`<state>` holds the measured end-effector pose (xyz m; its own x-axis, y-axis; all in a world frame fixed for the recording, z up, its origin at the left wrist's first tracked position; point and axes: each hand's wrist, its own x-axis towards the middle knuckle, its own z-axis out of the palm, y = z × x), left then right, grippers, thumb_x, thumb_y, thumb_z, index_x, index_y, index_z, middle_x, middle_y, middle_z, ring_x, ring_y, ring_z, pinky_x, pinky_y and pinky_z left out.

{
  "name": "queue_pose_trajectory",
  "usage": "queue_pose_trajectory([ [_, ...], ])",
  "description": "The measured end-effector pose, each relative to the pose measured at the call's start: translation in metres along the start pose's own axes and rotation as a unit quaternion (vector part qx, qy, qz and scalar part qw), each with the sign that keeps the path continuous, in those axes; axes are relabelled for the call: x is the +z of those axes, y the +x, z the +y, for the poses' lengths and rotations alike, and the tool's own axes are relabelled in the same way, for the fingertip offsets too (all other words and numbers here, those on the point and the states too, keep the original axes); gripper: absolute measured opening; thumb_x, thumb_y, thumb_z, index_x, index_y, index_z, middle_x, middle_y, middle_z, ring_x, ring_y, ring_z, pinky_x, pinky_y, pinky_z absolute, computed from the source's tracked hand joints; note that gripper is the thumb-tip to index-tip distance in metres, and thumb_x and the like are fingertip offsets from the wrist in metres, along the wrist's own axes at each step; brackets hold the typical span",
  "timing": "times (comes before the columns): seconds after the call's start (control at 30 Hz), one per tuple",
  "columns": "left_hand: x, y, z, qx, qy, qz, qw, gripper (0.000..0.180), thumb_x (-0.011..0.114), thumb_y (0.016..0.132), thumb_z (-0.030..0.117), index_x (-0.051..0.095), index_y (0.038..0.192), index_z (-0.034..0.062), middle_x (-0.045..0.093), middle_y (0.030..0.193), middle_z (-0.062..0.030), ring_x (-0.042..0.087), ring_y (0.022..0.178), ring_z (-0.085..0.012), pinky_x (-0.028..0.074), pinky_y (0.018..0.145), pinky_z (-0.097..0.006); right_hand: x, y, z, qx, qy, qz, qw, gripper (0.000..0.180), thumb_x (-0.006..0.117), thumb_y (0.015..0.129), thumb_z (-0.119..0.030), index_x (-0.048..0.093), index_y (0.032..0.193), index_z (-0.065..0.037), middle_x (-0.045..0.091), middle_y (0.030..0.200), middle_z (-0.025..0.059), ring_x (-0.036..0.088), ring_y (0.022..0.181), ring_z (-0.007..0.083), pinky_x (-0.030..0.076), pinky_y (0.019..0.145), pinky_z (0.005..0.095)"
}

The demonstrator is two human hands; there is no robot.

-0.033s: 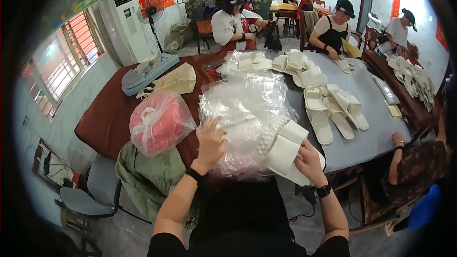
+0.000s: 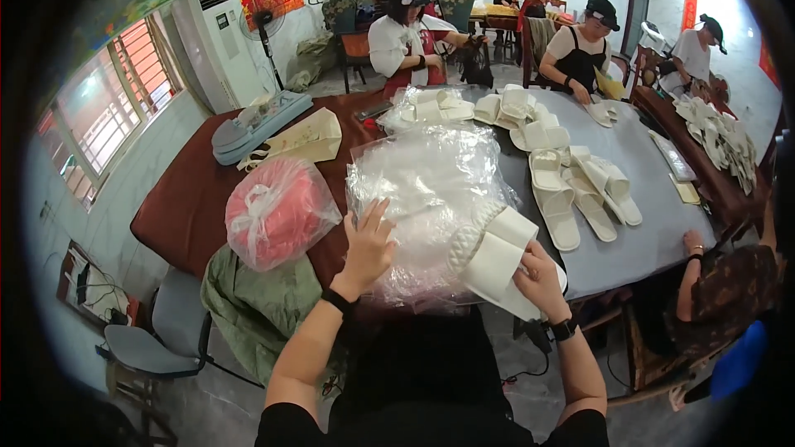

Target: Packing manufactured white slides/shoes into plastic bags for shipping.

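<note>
**A:** so how far in is this person? Looks like early days to me.

**B:** same read. The right hand (image 2: 540,280) is curled around a pair of white slippers (image 2: 495,258), thumb on top, fingers closed under the soles, holding them at the near edge of the table (image 2: 646,240). The left hand (image 2: 367,247) lies flat with fingers spread wide on the heap of clear plastic bags (image 2: 426,199), gripping nothing, just pressing or feeling for one.

**A:** so the pair isn't in a bag yet?

**B:** not that I can see. The slippers sit just right of the left hand, touching the edge of the bag heap but outside the plastic. My guess is a bag has yet to be picked off and opened.

**A:** and what's left to do?

**B:** plenty, I'd say. Beyond the right hand there's a row of loose slippers (image 2: 580,190) lying bare on the grey top, and farther off past the bag heap another pile of slippers (image 2: 513,112). Some near the far end look wrapped in plastic already (image 2: 426,108), but I can't tell how many.

**A:** what's the pink thing?

**B:** a knotted pink bag bundle (image 2: 277,211), left of the left hand, untouched. Other people at the far side are busy with their own slippers.
</note>
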<state>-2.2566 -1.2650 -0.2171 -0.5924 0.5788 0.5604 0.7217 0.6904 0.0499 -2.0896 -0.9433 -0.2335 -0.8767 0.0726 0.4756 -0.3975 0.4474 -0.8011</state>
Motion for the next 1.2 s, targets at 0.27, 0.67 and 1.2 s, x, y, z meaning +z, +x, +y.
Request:
queue_pose_trajectory([
  [0.27, 0.014, 0.016, -0.027, 0.053, 0.028, -0.147, 0.987, 0.073, 0.070, 0.074, 0.006, 0.045, 0.142, 0.0198, 0.048, 0.146, -0.0124, 0.044, 0.137, -0.0285, 0.032, 0.104, -0.060, -0.020, -0.014, -0.005, 0.012, -0.057, 0.084, 0.995, 0.036, 0.055, 0.074, 0.012, 0.068, 0.107, 0.005, 0.061, 0.113, 0.0136, 0.060, 0.105, 0.0268, 0.046, 0.088, 0.0308],
  [0.67, -0.002, 0.016, 0.013, -0.084, -0.104, 0.027, 0.991, 0.008, 0.062, 0.087, 0.012, 0.063, 0.082, 0.0057, 0.065, 0.076, -0.0158, 0.064, 0.074, -0.0352, 0.049, 0.066, -0.046, -0.033, -0.047, -0.121, -0.015, 0.030, -0.081, 0.996, 0.037, 0.061, 0.075, 0.008, 0.068, 0.111, 0.003, 0.058, 0.122, 0.0168, 0.058, 0.110, 0.0313, 0.044, 0.095, 0.0342],
  [1.2, -0.030, -0.006, 0.066, 0.056, -0.113, 0.021, 0.992, 0.007, 0.063, 0.084, 0.009, 0.060, 0.088, 0.0049, 0.057, 0.082, -0.0099, 0.061, 0.082, -0.0296, 0.051, 0.065, -0.041, 0.037, -0.044, -0.090, 0.002, -0.161, -0.058, 0.985, 0.038, 0.061, 0.079, 0.008, 0.064, 0.117, 0.000, 0.053, 0.120, 0.0170, 0.056, 0.102, 0.0324, 0.047, 0.087, 0.0353],
])
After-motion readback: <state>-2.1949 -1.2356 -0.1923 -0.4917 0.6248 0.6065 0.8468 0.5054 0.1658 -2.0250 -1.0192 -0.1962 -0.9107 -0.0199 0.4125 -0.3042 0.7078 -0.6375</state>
